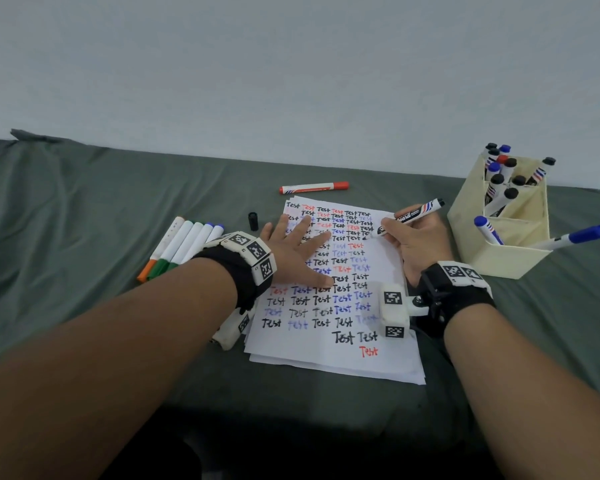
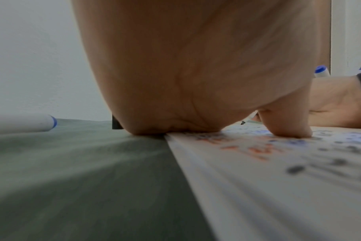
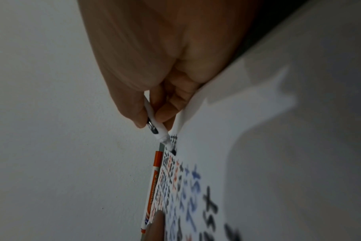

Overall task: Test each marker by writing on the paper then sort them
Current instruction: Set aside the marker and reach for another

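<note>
Head view: the left hand lies flat with fingers spread, pinning the thin, slide-prone paper near the counter's front edge. Beyond it, the right hand pinches a light, stiff black marker low on its barrel, tip on the sheet.

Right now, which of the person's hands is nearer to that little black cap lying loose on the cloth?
Left. The left hand lies flat on the paper, its fingertips just beside the black cap. The right hand writes with a marker across the sheet, farther off.
</note>
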Demonstrator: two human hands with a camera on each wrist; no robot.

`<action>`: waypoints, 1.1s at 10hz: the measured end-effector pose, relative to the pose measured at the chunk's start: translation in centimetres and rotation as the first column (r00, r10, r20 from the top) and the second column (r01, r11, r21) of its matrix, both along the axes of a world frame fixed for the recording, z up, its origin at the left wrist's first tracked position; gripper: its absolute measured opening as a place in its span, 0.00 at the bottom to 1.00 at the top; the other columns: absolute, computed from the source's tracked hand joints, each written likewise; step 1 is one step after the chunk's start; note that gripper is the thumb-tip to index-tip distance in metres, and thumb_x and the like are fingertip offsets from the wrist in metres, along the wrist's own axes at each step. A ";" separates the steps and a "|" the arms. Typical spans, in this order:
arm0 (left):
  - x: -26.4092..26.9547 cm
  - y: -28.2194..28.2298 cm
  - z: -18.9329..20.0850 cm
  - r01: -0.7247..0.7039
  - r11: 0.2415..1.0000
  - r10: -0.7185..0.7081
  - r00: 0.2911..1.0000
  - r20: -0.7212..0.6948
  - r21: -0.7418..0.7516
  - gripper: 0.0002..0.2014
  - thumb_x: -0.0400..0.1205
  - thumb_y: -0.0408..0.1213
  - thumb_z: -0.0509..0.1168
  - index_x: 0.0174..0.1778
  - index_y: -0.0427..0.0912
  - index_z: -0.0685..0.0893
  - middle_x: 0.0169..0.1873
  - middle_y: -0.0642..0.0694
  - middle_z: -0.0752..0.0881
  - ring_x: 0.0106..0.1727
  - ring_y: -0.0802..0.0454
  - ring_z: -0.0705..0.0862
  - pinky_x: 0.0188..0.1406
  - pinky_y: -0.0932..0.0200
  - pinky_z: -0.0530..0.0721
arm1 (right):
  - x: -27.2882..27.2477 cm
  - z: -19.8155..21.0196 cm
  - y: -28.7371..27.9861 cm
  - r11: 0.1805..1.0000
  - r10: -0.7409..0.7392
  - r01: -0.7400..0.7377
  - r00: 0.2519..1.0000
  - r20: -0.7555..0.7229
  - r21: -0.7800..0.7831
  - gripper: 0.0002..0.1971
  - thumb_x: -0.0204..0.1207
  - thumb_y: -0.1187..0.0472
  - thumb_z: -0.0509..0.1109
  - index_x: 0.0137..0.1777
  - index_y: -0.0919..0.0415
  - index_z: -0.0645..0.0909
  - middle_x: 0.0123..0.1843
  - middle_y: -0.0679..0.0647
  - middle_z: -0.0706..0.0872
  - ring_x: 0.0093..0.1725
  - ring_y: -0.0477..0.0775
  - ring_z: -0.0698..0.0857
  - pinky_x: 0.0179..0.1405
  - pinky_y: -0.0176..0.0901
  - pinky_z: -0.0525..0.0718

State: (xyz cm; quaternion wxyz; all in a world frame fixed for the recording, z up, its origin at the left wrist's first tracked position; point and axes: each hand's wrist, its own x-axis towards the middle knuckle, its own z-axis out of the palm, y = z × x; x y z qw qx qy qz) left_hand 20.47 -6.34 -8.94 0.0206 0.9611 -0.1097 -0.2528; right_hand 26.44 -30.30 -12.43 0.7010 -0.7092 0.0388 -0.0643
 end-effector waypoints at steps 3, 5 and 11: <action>0.1 0.0 -0.2 -0.003 1.000 0.003 1.000 0.004 -0.001 0.49 0.73 0.81 0.52 0.83 0.71 0.32 0.83 0.55 0.24 0.83 0.41 0.23 0.82 0.33 0.31 | 0.1 -0.3 0.0 1.000 -0.001 0.001 1.000 0.016 0.021 0.11 0.69 0.62 0.83 0.43 0.54 0.82 0.38 0.58 0.89 0.37 0.54 0.87 0.45 0.51 0.89; 0.1 0.0 -0.2 -0.001 1.000 0.001 1.000 0.005 0.002 0.49 0.73 0.81 0.52 0.83 0.71 0.32 0.83 0.55 0.25 0.83 0.40 0.23 0.82 0.33 0.31 | 0.4 -0.5 -0.1 0.999 -0.050 0.050 0.999 0.022 0.003 0.10 0.71 0.63 0.81 0.41 0.53 0.82 0.36 0.55 0.89 0.36 0.53 0.87 0.45 0.52 0.88; 0.4 0.2 -0.7 0.003 1.000 -0.003 1.000 0.010 0.008 0.50 0.71 0.82 0.51 0.82 0.71 0.31 0.83 0.55 0.24 0.83 0.41 0.23 0.82 0.33 0.31 | 0.5 -0.7 -0.3 0.997 -0.052 0.050 0.998 0.024 0.066 0.10 0.69 0.64 0.80 0.40 0.53 0.81 0.32 0.52 0.87 0.36 0.55 0.86 0.49 0.58 0.88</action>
